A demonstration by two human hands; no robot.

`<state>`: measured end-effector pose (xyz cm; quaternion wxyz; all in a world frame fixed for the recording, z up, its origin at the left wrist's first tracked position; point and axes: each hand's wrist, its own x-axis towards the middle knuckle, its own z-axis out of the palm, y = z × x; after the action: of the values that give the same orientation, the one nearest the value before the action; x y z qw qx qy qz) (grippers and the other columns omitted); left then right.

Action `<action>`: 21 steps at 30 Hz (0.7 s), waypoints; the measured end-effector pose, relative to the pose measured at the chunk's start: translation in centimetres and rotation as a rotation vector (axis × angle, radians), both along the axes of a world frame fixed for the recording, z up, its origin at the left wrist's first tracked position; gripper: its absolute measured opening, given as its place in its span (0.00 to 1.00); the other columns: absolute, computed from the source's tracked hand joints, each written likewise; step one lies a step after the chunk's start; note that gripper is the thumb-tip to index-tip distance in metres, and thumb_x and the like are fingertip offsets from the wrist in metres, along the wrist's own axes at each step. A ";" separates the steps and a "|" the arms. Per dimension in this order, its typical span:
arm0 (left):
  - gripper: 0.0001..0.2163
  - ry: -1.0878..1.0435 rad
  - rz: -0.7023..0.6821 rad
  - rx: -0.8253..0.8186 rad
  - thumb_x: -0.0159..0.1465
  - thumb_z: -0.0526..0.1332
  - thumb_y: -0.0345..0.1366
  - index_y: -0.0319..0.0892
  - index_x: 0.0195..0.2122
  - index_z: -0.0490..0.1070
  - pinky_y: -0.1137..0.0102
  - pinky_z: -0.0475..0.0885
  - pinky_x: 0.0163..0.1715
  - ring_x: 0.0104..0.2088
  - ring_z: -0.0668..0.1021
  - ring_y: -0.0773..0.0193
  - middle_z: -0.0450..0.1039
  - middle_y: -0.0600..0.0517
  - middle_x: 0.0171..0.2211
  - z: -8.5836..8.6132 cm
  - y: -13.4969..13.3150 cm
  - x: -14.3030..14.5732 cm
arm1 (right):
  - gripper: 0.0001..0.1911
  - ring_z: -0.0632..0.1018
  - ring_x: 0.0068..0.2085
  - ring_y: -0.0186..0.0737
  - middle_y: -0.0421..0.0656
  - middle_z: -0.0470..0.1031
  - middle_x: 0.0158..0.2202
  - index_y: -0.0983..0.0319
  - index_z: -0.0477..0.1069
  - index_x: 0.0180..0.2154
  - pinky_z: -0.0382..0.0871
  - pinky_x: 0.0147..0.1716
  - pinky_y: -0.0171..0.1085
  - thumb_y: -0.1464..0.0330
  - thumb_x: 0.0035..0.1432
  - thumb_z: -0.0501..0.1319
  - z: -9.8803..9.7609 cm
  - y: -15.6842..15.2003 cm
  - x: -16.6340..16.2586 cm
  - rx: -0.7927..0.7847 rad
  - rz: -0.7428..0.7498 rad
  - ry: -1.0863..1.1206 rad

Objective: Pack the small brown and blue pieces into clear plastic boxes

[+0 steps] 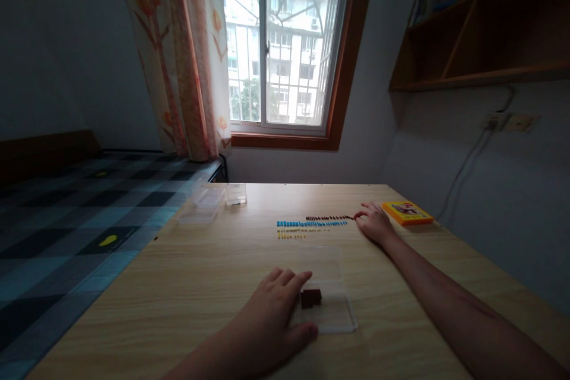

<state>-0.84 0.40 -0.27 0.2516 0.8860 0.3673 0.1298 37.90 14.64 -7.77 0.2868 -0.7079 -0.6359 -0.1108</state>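
Note:
My left hand lies at the left side of an open clear plastic box, fingers and thumb stretched apart along its edge. Inside the box sits a dark brown clump of blocks. Farther off, my right hand has its thumb and index finger pinched at the right end of a row of small brown pieces. A tiny brown piece seems to be at those fingertips, partly hidden. Nearer than that row run a blue row and shorter yellowish rows of small pieces.
A yellow-orange box is beside my right hand at the table's right edge. Clear plastic containers stand at the back left of the wooden table. A checkered bed lies left, and a wooden shelf hangs upper right.

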 end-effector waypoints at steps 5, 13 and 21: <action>0.33 0.024 0.011 -0.010 0.58 0.65 0.42 0.47 0.65 0.63 0.55 0.60 0.62 0.58 0.67 0.49 0.70 0.47 0.57 0.4 0.0 0.1 | 0.10 0.70 0.58 0.48 0.48 0.75 0.53 0.58 0.83 0.32 0.58 0.61 0.46 0.68 0.53 0.61 0.0 0.0 0.0 -0.017 -0.003 0.002; 0.33 0.016 0.004 0.002 0.58 0.66 0.42 0.49 0.65 0.62 0.54 0.60 0.62 0.59 0.67 0.48 0.69 0.48 0.57 0.1 -0.1 0.0 | 0.11 0.71 0.57 0.49 0.50 0.75 0.53 0.60 0.83 0.33 0.59 0.60 0.45 0.68 0.54 0.60 0.4 -0.2 -0.3 -0.056 -0.005 0.019; 0.32 0.025 -0.002 0.014 0.58 0.65 0.43 0.48 0.65 0.62 0.53 0.60 0.62 0.58 0.67 0.48 0.70 0.48 0.57 0.0 -0.1 0.0 | 0.11 0.71 0.57 0.49 0.49 0.74 0.54 0.59 0.82 0.33 0.59 0.60 0.45 0.69 0.54 0.60 0.6 -0.3 -0.5 -0.072 0.003 0.038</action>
<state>-0.88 0.33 -0.31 0.2409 0.8895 0.3688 0.1210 37.45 14.31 -7.18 0.2734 -0.7189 -0.6349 -0.0737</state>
